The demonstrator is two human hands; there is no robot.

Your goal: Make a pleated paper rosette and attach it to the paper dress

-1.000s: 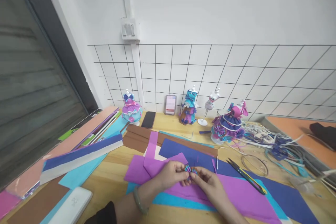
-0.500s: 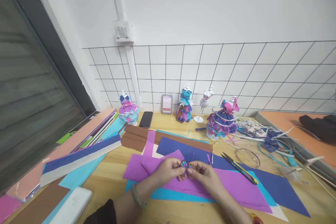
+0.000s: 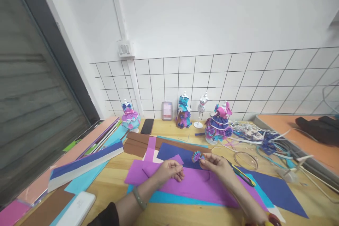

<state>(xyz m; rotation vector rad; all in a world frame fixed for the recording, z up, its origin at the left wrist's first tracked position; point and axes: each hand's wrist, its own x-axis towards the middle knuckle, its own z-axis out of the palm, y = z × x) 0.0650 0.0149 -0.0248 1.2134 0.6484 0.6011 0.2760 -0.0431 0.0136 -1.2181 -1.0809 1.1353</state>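
Between the thumb and fingers of my right hand (image 3: 215, 164) is a small pleated fan piece (image 3: 197, 156) in purple and teal, held over the dark blue sheet (image 3: 173, 153). My left hand (image 3: 171, 171) hovers to the left, above the purple sheet (image 3: 190, 183); its fingers are curled with the thumb near them, and whether anything small is between them is hidden. The two hands are apart. Beneath the purple sheet lies a light blue one (image 3: 169, 197). A green and yellow cutter (image 3: 245, 177) rests just right of my right hand.
Small dressed mannequins (image 3: 184, 111) stand along the back, with a bare white one (image 3: 201, 107) among them. A phone (image 3: 147, 126) lies behind brown paper (image 3: 135, 144). Tangled ribbons and cords (image 3: 267, 144) cover the right side. A white device (image 3: 76, 209) is at front left.
My hands have moved apart. The fan piece, earlier pinched between both hands, is now in my right hand, farther right and raised. The camera view has tilted slightly upward.
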